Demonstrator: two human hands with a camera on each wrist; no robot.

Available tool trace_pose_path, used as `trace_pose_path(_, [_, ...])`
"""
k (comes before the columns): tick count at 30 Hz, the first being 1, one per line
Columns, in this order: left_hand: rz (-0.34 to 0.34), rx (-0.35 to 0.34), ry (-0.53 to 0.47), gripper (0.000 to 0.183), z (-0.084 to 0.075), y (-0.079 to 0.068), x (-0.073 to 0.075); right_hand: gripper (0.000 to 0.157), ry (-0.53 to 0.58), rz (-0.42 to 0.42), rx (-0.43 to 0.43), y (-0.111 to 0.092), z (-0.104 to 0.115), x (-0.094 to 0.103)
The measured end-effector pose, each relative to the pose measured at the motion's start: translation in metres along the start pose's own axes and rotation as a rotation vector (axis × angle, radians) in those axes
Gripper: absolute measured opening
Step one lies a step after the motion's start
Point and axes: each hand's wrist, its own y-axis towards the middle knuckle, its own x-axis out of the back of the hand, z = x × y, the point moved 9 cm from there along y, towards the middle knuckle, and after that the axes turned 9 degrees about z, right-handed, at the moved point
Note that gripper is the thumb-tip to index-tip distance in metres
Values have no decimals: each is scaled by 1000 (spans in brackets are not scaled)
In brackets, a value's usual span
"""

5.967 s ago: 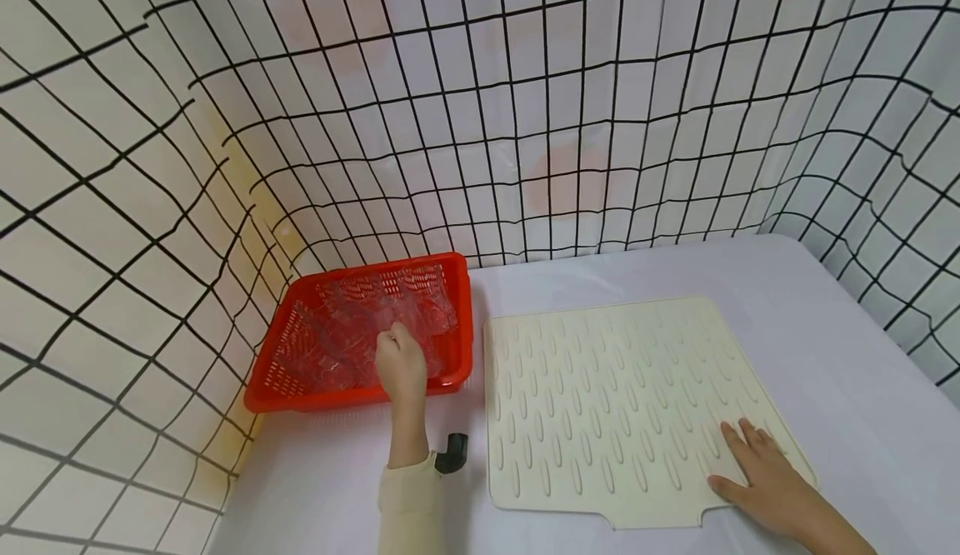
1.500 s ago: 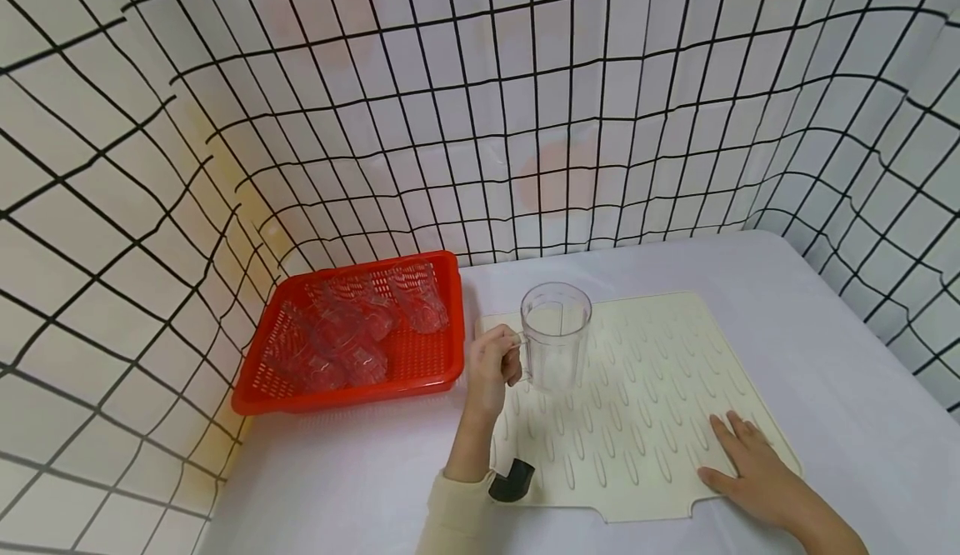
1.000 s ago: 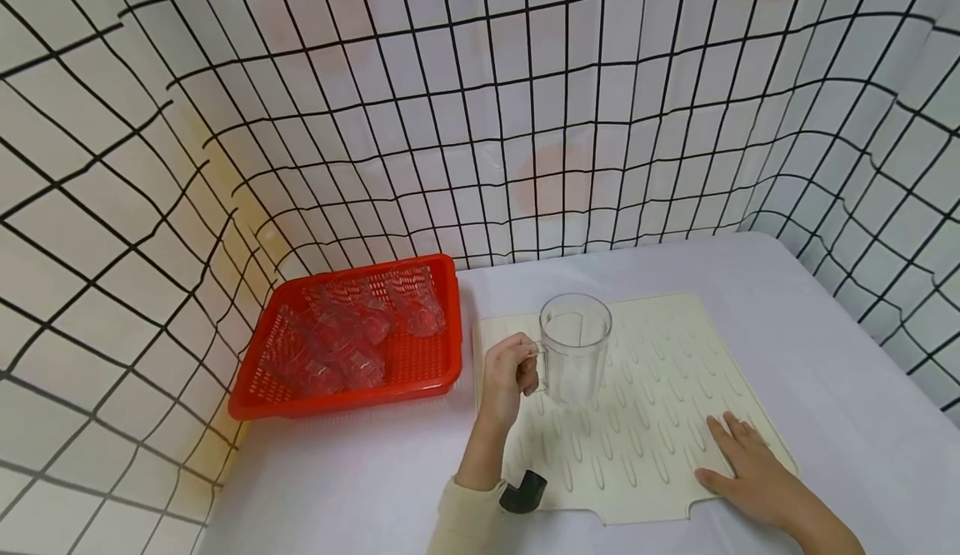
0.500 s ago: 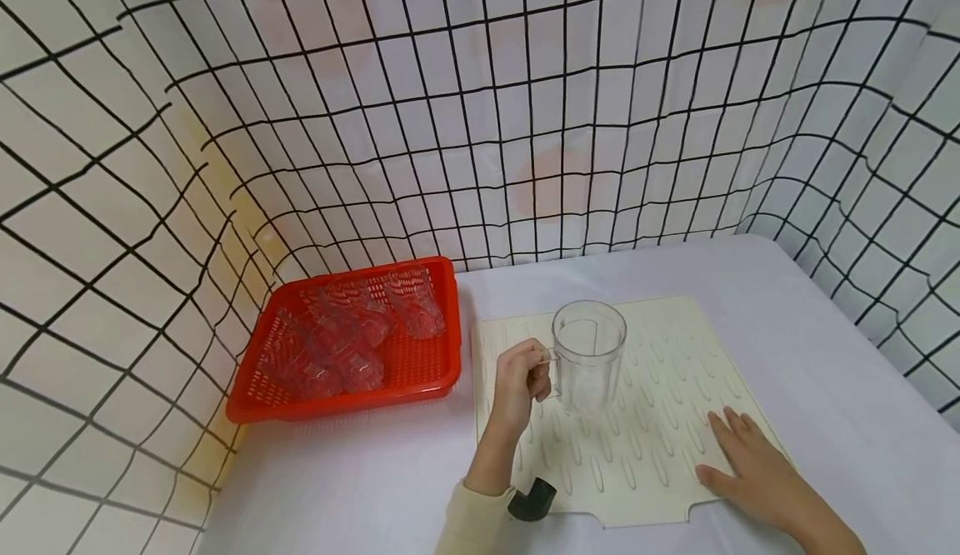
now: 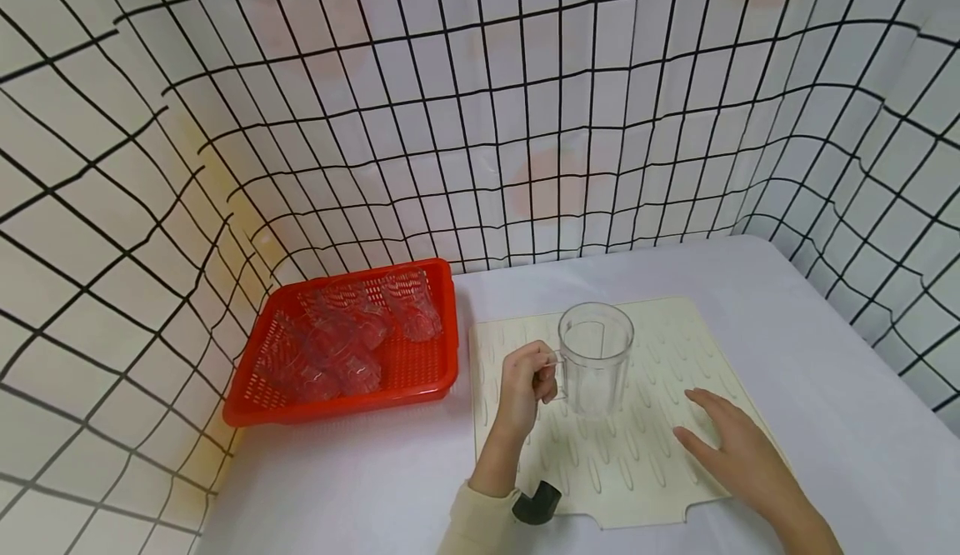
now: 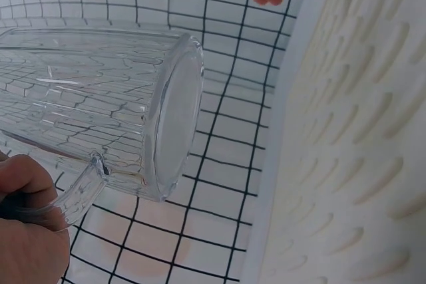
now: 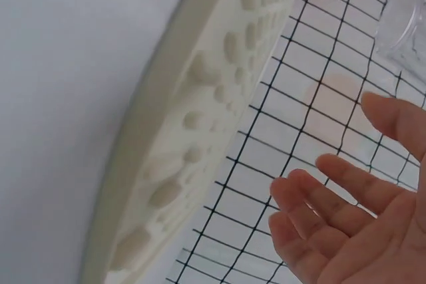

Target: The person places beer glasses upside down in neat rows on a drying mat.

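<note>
My left hand (image 5: 523, 388) grips the handle of a clear mug (image 5: 596, 363), fingers curled round it. The mug stands upright with its mouth up in the head view, over the cream mat (image 5: 540, 488). In the left wrist view a gap shows between the mug's base (image 6: 180, 118) and the ribbed mat (image 6: 359, 131), so it is held in the air. My right hand (image 5: 738, 455) hovers above the mat's right side, thumb and fingers spread and holding nothing. The right wrist view shows its palm (image 7: 353, 231) with loosely bent fingers, apart from the mug.
A red plastic basket (image 5: 416, 372) stands to the left, with several clear mugs (image 5: 352, 363) lying in it. A black wire grid (image 5: 558, 130) walls in the back and both sides of the white table (image 5: 337, 488). A black wrist mount (image 5: 537, 503) sits on the left wrist.
My left hand took a clear mug from the red basket and carried it right over the mat. In the last half second my right hand has lifted off the mat.
</note>
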Motion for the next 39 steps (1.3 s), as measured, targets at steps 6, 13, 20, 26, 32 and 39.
trace_pose_path(6, [6,-10,15,28,-1,-1,-1,56,46,-58,-2,5,21,4])
trace_pose_path(13, [13,-15,6,29,0,-1,-2,53,76,-32,23,13,37,-3])
trace_pose_path(20, [30,-36,21,29,-1,-1,-4,37,99,-52,104,18,50,-7])
trace_pose_path(26, [45,-50,24,31,-2,-2,-6,31,150,-41,127,22,58,-14])
trace_pose_path(32, [33,-37,38,29,-2,-2,-6,36,323,10,85,24,67,-19])
trace_pose_path(39, [52,-35,86,27,-5,-3,-8,38,585,35,-23,29,62,-21])
